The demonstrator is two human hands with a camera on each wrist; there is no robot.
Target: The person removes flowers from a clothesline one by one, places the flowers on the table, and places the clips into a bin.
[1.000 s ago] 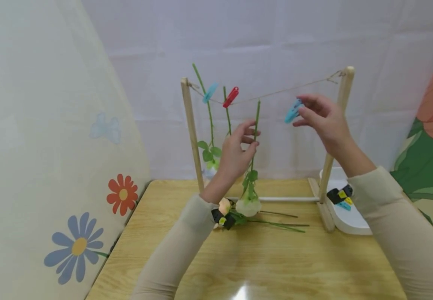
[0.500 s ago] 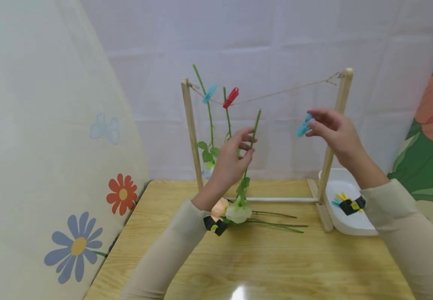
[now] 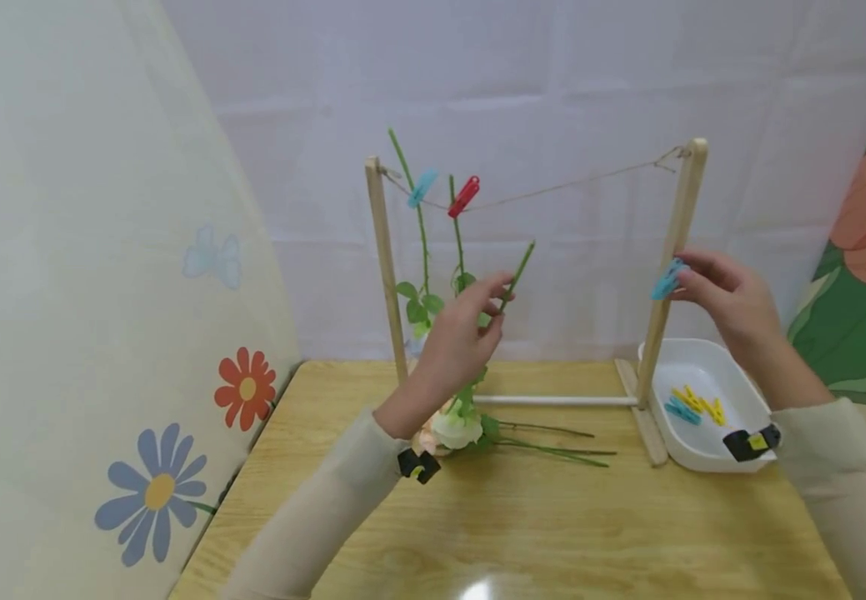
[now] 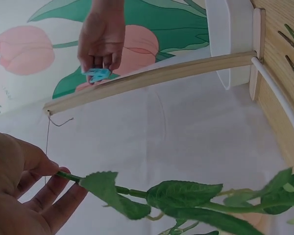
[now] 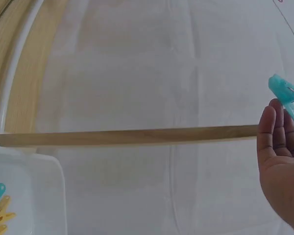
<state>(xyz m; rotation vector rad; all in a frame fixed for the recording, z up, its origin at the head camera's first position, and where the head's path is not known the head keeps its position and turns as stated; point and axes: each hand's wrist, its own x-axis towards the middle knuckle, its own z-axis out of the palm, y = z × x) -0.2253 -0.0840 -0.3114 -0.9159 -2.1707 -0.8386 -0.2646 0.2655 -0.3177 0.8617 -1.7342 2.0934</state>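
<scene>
Below the string (image 3: 599,177), the left hand (image 3: 463,325) pinches a white flower (image 3: 457,427) by its stem, tip lower than a second ago; the right hand (image 3: 733,300), also lower beneath the string, grips a blue peg (image 3: 668,281) (so the flower seems unpegged).

Head view forward and down over table (image 3: 590,525), wrist views closer, sideways, both showing wooden post (image 5: 137,137)

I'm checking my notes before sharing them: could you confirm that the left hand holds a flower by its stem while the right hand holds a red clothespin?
Not quite: the clothespin in the right hand is light blue, not red, as the head view shows. The left hand does hold a flower by its stem.
</scene>
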